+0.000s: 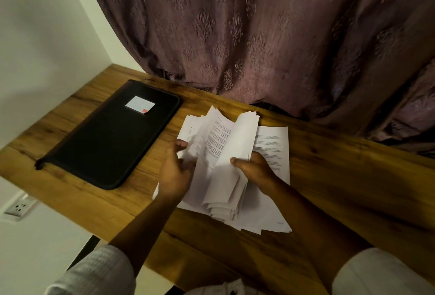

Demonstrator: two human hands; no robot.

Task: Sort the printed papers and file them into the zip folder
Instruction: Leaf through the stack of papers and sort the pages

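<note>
Matte black zip folder (110, 137); its label (140, 104) white, faint pink lines, red patch at one corner. My papers (270, 144) white, small black print in blocks. My desk (341, 177) warm honey-brown, dark grain streaks and knots. Dusky mauve curtain (259, 36), raised leafy damask motifs repeating. My sleeves (98, 271) white, fine waffle weave. Off-white wall (35, 36).

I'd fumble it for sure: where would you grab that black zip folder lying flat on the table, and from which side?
Probably take the zip folder by its near short edge, coming from the person's side. It lies flat and closed on the table, so only an edge offers a grip: thumb on top, fingers slid beneath. The left hand, now holding papers, is closest.
</note>
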